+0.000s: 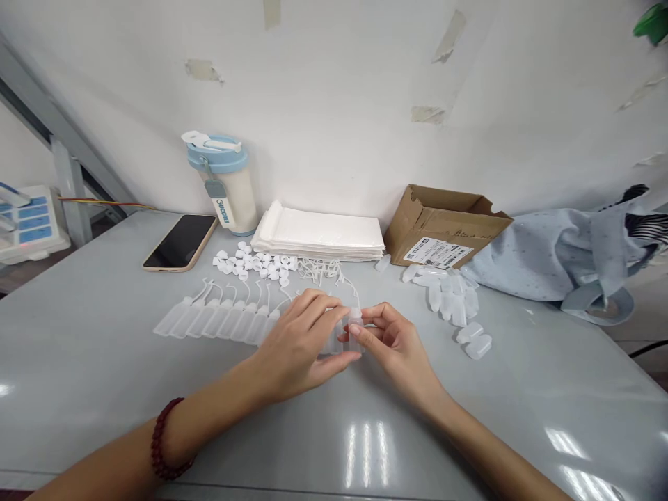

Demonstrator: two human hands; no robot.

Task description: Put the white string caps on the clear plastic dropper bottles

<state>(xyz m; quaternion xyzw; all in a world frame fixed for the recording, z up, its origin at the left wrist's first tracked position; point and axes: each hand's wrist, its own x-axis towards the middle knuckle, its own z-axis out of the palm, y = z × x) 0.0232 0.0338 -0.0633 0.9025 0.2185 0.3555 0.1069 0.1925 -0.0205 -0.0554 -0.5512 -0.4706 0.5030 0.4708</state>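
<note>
My left hand (pixel 300 344) curls round a small translucent plastic bottle (pixel 334 337) held low over the grey table (pixel 104 376). My right hand (pixel 392 342) pinches the bottle's white cap end (pixel 355 318) with thumb and fingertips. Just left of my hands lies a row of several capped bottles (pixel 216 321) side by side. Behind them sit loose white caps (pixel 255 264) and thin white tethered stoppers (pixel 323 270). A heap of uncapped bottles (pixel 451 299) lies to the right.
A phone (pixel 180 242) lies at the back left beside a blue-lidded tumbler (pixel 225 182). A stack of white bags (pixel 319 233), an open cardboard box (pixel 443 226) and a crumpled blue cloth (pixel 563 257) line the wall. A tape roll (pixel 605 305) sits far right.
</note>
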